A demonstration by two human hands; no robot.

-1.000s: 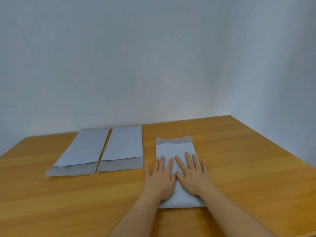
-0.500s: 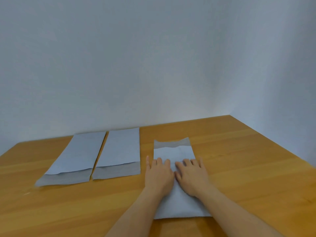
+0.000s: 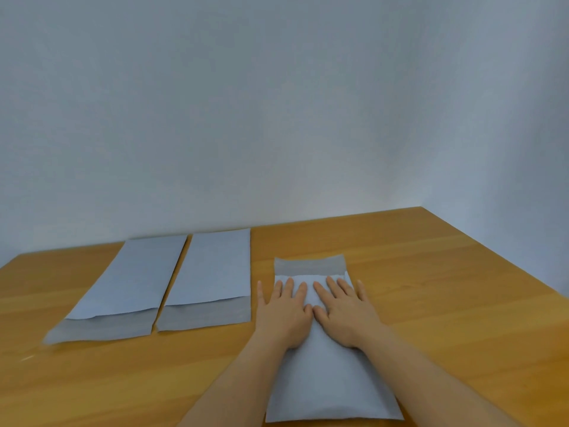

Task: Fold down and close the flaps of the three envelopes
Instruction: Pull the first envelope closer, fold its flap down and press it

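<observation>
Three pale blue-grey envelopes lie on a wooden table (image 3: pixel 431 288). The right envelope (image 3: pixel 326 383) lies lengthwise in front of me, its grey flap (image 3: pixel 309 266) open and pointing away at the far end. My left hand (image 3: pixel 284 312) and my right hand (image 3: pixel 345 309) press flat on it side by side, fingers straight, fingertips just short of the flap. The middle envelope (image 3: pixel 212 269) and the left envelope (image 3: pixel 132 278) lie side by side further left, each with its grey flap open toward me.
A plain pale wall rises behind the table's far edge. The table's right edge runs diagonally at the right of the view. Bare wood shows to the right of the hands and along the near left.
The view shifted down and left a little. The right envelope slid toward me under both hands. The fingers curled briefly and now lie straight again near the flap.
</observation>
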